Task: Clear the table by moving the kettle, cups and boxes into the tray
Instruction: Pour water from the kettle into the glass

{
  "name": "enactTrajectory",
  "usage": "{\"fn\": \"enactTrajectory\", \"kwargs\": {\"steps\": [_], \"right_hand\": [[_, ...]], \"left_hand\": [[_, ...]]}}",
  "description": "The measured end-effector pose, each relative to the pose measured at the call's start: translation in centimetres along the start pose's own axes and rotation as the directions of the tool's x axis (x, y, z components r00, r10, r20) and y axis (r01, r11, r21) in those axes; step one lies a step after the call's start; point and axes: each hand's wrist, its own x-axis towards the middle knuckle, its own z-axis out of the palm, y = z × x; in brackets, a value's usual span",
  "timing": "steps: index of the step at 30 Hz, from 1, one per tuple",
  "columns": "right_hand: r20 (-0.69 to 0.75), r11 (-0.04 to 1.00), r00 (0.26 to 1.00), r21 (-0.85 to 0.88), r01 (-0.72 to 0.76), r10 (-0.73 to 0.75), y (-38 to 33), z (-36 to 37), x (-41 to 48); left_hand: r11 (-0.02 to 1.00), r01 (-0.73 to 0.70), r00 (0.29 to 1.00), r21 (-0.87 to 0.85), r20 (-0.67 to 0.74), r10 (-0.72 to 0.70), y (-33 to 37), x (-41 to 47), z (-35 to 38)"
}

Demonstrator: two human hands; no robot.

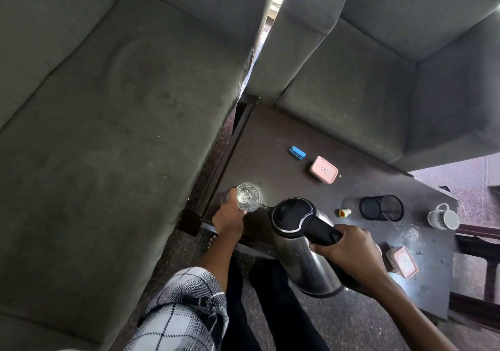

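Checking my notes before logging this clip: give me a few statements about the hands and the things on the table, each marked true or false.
1. The right hand grips the kettle by its handle. True.
2. The left hand is empty. False: it holds a clear glass.
3. Two pink-lidded boxes lie on the table. True.
4. The blue box is stacked on a pink-lidded box. False: it lies apart from both, directly on the table.

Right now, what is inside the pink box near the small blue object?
Only the closed lid of the pink box shows, bearing a small mark. It covers the contents, which cannot be seen.
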Motion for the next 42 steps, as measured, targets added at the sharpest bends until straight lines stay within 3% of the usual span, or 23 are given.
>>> {"fn": "enactTrajectory", "kwargs": {"steps": [42], "right_hand": [[0.001,1.000,1.000,-0.025,-0.019,0.019,-0.68,-0.03,-0.31]], "left_hand": [[1.000,0.004,1.000,0.020,0.006,-0.004,-0.05,0.57,0.37]]}}
